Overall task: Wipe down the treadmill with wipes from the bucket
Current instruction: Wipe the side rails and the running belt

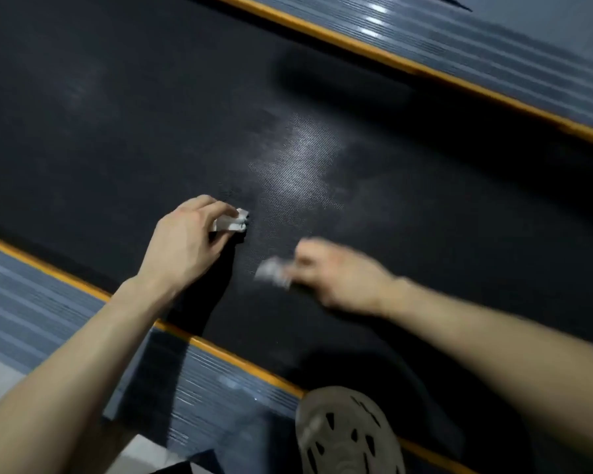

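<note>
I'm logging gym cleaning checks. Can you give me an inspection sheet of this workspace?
Surface: belt black and textured, with a shiny patch near the middle.
Job's things: left wipe and right wipe, both crumpled, at the belt.
Clutter: nothing seen.
Hands: left hand pinches left wipe; right hand, blurred, holds right wipe.
Cables: nothing seen.
Surroundings: grey ribbed rails with orange edges; shoe at the near edge.

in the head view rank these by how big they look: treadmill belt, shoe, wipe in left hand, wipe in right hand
1. treadmill belt
2. shoe, partly cut off by the frame
3. left-hand wipe and right-hand wipe: both crumpled and part hidden, the right one blurred, so unranked
</note>
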Tool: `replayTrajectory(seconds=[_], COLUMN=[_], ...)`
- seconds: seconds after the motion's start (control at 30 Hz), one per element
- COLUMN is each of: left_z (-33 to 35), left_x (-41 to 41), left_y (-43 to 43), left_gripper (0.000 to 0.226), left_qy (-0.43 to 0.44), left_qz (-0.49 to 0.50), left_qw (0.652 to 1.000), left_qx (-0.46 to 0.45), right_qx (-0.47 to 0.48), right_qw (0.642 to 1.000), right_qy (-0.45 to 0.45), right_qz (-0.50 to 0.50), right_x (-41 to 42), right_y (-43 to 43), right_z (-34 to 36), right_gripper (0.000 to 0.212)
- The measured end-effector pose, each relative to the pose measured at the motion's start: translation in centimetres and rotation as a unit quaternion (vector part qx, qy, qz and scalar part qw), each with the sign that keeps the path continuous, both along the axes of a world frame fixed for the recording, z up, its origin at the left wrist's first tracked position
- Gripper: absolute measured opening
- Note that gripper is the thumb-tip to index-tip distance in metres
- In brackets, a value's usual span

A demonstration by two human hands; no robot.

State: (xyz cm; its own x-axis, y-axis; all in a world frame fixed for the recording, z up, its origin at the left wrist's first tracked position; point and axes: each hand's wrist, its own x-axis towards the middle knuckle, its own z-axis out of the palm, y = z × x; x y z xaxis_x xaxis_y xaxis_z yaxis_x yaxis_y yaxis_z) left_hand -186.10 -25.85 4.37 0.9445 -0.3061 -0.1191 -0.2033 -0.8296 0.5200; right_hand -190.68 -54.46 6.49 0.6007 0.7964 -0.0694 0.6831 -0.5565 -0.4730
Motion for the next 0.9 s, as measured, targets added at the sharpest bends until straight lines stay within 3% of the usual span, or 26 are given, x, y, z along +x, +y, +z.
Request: replayTrajectory(seconds=[0.03, 0.1, 0.17, 0.2, 0.23, 0.3, 0.37, 0.43, 0.47, 0.53, 0.57, 0.63, 0.7, 0.73, 0.8, 0.87, 0.9], left_z=[0.2, 0.4, 0.2, 0.0, -0.3, -0.8, -1.1, -1.2, -1.1, -1.1, -1.1, -1.3, -1.4, -1.4, -1.5, -1.6, -1.6], left_x=[-0.2, -1.0, -2.0, -2.3, -2.6, -2.6, -2.5, -2.5, -2.5, -2.4, -2.5, -2.6, -2.6, -2.5, -2.3, -2.1, -2.1], left_y=[-0.3, -0.8, -1.4, -1.6, -2.0, -2.6, -3.2, -3.4, -3.4, -3.3, -3.2, -2.9, -2.7, -2.9, -3.4, -4.4, -4.9], left_gripper=[0.024, 0.024, 0.027, 0.030, 0.033, 0.038, 0.040, 0.041, 0.041, 0.039, 0.039, 0.040, 0.041, 0.040, 0.037, 0.035, 0.034], left_qy=[0.003, 0.001, -0.002, -0.001, 0.002, 0.010, 0.014, 0.009, 0.008, 0.008, 0.006, 0.003, 0.003, 0.004, 0.004, 0.003, 0.001], left_qz=[-0.008, -0.018, -0.029, -0.036, -0.041, -0.043, -0.037, -0.038, -0.040, -0.049, -0.052, -0.057, -0.060, -0.062, -0.060, -0.057, -0.063], left_qw=[1.000, 1.000, 0.999, 0.999, 0.999, 0.999, 0.998, 0.998, 0.998, 0.998, 0.998, 0.998, 0.997, 0.997, 0.997, 0.997, 0.996], left_qx=[-0.005, -0.014, -0.015, -0.017, -0.020, -0.033, -0.041, -0.043, -0.045, -0.045, -0.043, -0.039, -0.042, -0.044, -0.047, -0.053, -0.057], right_qx=[0.001, -0.060, -0.098, -0.100, -0.097, -0.051, -0.016, -0.031, -0.032, -0.044, -0.057, -0.112, -0.133, -0.137, -0.094, -0.036, -0.035], right_qw=[0.993, 0.938, 0.874, 0.859, 0.864, 0.928, 0.994, 0.993, 0.995, 0.992, 0.964, 0.874, 0.806, 0.801, 0.864, 0.973, 0.995], right_qy=[-0.037, -0.084, -0.067, -0.068, -0.068, -0.033, 0.048, 0.055, 0.033, -0.042, -0.079, -0.105, -0.087, -0.083, -0.066, 0.013, 0.045], right_qz=[-0.113, -0.330, -0.471, -0.497, -0.490, -0.367, -0.095, 0.095, 0.092, -0.111, -0.248, -0.461, -0.570, -0.576, -0.491, -0.228, -0.082], right_x=[2.2, 6.8, 9.3, 9.4, 8.5, 4.3, -1.9, -4.5, -3.6, 0.2, 2.4, 5.8, 6.6, 5.9, 2.8, -2.0, -4.3], right_y=[-2.2, -7.5, -10.6, -10.5, -9.1, -4.2, 1.0, 2.2, 0.9, -3.7, -6.7, -12.9, -15.1, -14.0, -9.0, -2.8, -0.8], right_z=[-0.1, 1.0, 2.1, 2.2, 2.0, 1.1, 0.6, 0.6, 0.7, 0.7, 1.2, 2.7, 3.9, 3.9, 2.9, 1.8, 1.5], right_gripper=[0.046, 0.030, 0.025, 0.026, 0.027, 0.035, 0.042, 0.043, 0.044, 0.045, 0.042, 0.030, 0.027, 0.027, 0.028, 0.039, 0.042])
